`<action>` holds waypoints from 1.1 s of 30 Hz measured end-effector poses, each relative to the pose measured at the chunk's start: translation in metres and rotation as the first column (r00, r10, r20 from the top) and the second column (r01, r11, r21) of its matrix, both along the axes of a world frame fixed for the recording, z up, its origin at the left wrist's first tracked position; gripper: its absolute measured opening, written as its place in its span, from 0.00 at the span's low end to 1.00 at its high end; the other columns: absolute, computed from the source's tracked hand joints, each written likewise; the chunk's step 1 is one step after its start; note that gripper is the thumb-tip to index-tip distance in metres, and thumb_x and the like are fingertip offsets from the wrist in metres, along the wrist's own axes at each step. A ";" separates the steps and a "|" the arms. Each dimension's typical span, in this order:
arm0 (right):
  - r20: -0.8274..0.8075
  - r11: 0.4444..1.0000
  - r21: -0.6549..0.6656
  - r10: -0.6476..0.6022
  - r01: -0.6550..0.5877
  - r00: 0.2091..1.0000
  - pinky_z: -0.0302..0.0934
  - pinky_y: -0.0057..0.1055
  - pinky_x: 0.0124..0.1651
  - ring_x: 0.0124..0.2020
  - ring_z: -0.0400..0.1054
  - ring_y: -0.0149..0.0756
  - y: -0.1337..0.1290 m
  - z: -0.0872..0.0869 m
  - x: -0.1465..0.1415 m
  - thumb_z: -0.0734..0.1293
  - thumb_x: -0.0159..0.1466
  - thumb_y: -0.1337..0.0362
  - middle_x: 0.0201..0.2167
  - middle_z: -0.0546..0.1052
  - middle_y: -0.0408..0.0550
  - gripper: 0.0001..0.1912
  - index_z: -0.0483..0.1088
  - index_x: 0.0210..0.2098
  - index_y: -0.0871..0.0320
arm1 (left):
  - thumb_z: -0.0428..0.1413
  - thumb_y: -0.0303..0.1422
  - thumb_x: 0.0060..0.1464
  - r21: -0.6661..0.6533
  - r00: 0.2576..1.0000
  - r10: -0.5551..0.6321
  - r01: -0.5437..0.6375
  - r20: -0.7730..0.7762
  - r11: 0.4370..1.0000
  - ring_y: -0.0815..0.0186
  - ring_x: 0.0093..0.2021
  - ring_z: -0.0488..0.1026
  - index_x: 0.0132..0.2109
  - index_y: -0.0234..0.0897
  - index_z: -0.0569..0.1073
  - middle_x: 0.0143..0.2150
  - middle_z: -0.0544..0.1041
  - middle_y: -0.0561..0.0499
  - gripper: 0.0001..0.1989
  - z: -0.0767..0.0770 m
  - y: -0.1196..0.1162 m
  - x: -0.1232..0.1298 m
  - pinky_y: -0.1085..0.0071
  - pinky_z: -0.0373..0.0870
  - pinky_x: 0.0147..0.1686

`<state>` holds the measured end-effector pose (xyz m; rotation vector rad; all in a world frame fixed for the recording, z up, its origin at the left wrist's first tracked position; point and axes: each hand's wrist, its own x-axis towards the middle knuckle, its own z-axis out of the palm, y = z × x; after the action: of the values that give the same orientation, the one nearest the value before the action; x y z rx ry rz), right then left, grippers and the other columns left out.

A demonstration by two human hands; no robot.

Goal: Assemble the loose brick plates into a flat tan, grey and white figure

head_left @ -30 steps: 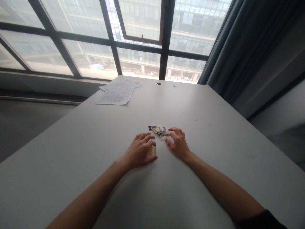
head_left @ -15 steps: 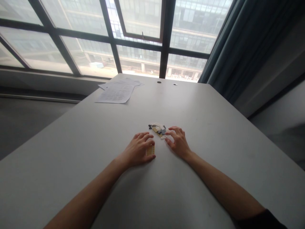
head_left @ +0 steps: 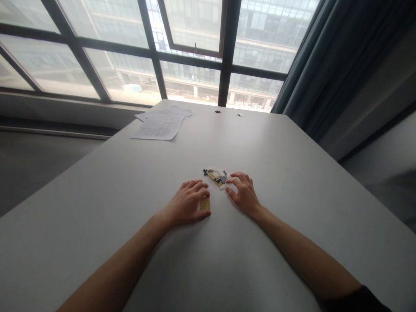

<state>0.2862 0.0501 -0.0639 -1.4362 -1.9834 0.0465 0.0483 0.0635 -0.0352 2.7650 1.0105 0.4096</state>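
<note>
My left hand has its thumb and fingers around the edges of a tan studded toy-brick plate, close to the white table surface. Part of the plate is hidden under the fingers. Just beyond lies a cluster of small toy bricks in tan, white, grey and black. At the right edge of this cluster rests my right hand, fingers curved and apart, fingertips at the white and grey pieces. I see nothing gripped in it.
The white table reaches to a wide window. Printed sheets of paper lie at its far left, and round cable holes sit near the far edge. A dark curtain hangs at the right.
The tan plate has tilted slightly, so its studded face looks darker, and my left hand has shifted a touch. My right hand stays by the bricks.
</note>
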 end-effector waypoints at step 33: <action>0.166 0.827 0.018 0.552 -0.562 0.817 0.57 0.37 0.52 0.47 0.67 0.38 -0.020 -0.001 -0.023 0.64 0.63 0.64 0.42 0.78 0.47 0.09 0.72 0.43 0.54 | 0.61 0.47 0.45 -0.075 0.999 0.002 0.002 0.054 0.997 0.54 0.59 0.62 0.44 0.43 0.72 0.54 0.71 0.49 0.20 -0.006 0.010 -0.022 0.58 0.56 0.57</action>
<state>0.2629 0.0299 -0.0649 -0.7859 -2.4529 0.1306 0.0259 0.0734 -0.0416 2.6732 0.9924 0.4346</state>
